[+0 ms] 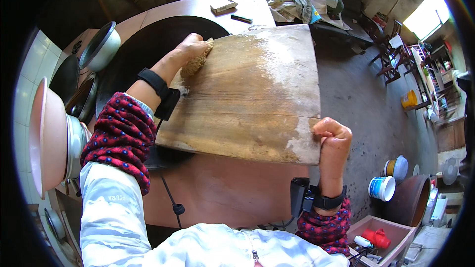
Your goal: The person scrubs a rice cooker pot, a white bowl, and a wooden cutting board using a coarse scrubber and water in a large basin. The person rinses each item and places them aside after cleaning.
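A large wooden board point(245, 92) lies across a wide black wok point(148, 48), its right part reaching past the counter over the floor. Wet, darker wood covers much of its left and middle, with paler patches at the right. My left hand point(191, 47) holds a fibrous tan scrubber, seemingly a loofah point(196, 63), against the board's far left edge. At the near right corner, my right hand point(334, 133) grips the board's edge, thumb on top; its other fingers are partly hidden.
Basins point(100, 46) and a stack with a pink basin point(48, 141) stand at the left. A small box point(223, 5) and a dark pen-like object point(241, 19) lie behind the wok. Right, a white bucket point(382, 188) stands on the floor near a drawer point(397, 230).
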`<action>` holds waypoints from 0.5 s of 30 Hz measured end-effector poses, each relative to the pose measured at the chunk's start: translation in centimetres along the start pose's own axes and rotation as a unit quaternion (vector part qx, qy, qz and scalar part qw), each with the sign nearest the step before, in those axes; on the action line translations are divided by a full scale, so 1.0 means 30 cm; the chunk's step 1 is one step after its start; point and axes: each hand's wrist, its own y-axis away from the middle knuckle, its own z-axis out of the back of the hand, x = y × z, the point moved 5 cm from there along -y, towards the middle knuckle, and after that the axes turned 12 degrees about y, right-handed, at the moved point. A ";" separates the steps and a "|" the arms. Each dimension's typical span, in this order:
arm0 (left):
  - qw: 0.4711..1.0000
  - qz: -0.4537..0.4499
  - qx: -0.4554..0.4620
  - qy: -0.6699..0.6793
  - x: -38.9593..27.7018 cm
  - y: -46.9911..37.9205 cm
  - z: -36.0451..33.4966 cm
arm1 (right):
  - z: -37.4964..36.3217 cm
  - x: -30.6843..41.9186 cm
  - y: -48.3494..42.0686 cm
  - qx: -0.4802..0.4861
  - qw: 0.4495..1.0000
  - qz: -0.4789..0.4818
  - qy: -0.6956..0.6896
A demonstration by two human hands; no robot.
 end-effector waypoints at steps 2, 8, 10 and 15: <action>0.998 -0.015 0.033 -0.042 -0.084 -0.007 -0.056 | 0.001 -0.006 -0.002 -0.007 0.999 0.000 0.032; 0.986 -0.155 0.068 -0.012 -0.390 0.110 -0.228 | -0.006 0.005 -0.008 -0.006 0.998 0.050 0.043; 0.976 -0.190 0.099 -0.044 -0.478 0.157 -0.273 | -0.005 0.012 -0.009 -0.011 0.997 0.063 0.045; 0.948 -0.282 0.131 -0.065 -0.574 0.312 -0.351 | 0.004 0.010 -0.013 -0.030 0.993 0.073 0.083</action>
